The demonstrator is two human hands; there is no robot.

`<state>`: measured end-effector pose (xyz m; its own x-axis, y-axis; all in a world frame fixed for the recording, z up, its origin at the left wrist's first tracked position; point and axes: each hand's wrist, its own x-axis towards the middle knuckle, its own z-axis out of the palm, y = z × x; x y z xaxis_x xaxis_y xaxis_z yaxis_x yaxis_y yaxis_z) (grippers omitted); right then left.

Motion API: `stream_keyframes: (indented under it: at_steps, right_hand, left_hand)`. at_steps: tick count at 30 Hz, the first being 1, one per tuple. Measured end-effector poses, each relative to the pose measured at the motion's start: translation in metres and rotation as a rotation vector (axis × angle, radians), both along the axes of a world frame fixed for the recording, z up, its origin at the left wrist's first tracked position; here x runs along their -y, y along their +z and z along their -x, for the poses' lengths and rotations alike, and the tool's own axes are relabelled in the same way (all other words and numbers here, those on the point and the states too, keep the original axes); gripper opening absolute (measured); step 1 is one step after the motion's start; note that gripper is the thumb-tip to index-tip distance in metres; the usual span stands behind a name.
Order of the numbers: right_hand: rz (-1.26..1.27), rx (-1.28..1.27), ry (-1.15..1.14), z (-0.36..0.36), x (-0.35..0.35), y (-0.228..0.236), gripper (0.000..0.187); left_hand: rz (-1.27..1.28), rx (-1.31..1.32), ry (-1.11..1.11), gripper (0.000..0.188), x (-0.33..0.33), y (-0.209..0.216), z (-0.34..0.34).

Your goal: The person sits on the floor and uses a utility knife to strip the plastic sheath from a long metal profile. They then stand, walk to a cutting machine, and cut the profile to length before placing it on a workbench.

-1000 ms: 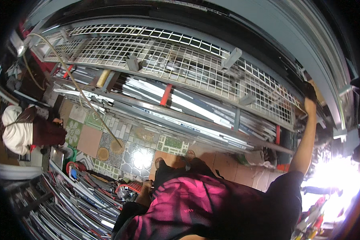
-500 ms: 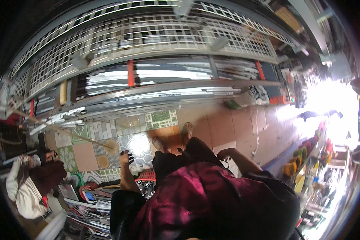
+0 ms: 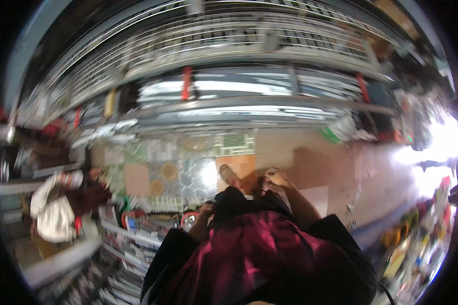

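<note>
My left hand (image 3: 207,207) hangs low beside my left thigh, dark and smeared by motion, so its fingers cannot be read. In front of my right thigh is my right hand (image 3: 276,176), its fingers curled together. Something small and dark shows by its fingertips, too blurred to name. A pale patch shows beside the right wrist, and I cannot make out whether the hand holds it. Below my maroon and black shirt (image 3: 254,239), one sandalled foot (image 3: 229,174) stands on the tiled floor (image 3: 196,173).
Across the front runs a long rack (image 3: 213,99) stacked with metal lengths, with a wire mesh shelf (image 3: 203,35) above. Another person in a light-coloured sleeve (image 3: 56,218) is at the left. More metal lengths (image 3: 132,254) lie lower left. Yellow rolls (image 3: 392,237) stand at the right.
My left hand has swung in from over the tiles to my thigh. My right hand has come forward and inward. The view has shifted, with the rack and floor now farther right.
</note>
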<state>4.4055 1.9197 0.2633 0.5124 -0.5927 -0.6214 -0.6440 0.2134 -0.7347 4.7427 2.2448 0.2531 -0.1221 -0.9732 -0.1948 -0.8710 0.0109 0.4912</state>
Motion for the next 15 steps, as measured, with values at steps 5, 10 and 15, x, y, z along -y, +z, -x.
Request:
stream_keyframes:
  at_steps: [5, 10, 15]
  right_hand:
    - [-0.018, -0.040, 0.197, 0.042, 0.014, -0.002, 0.028]
    - [-0.334, -0.248, 0.142, 0.150, 0.026, -0.072, 0.035]
    - [-0.168, -0.400, 0.556, 0.224, 0.047, -0.116, 0.025]
  left_hand:
    - [-0.407, 0.015, 0.044, 0.024, 0.014, -0.002, 0.039]
    - [-0.512, -0.277, 0.785, 0.048, 0.021, 0.030, 0.086]
    - [-0.512, -0.568, 1.359, 0.055, 0.001, 0.030, 0.131]
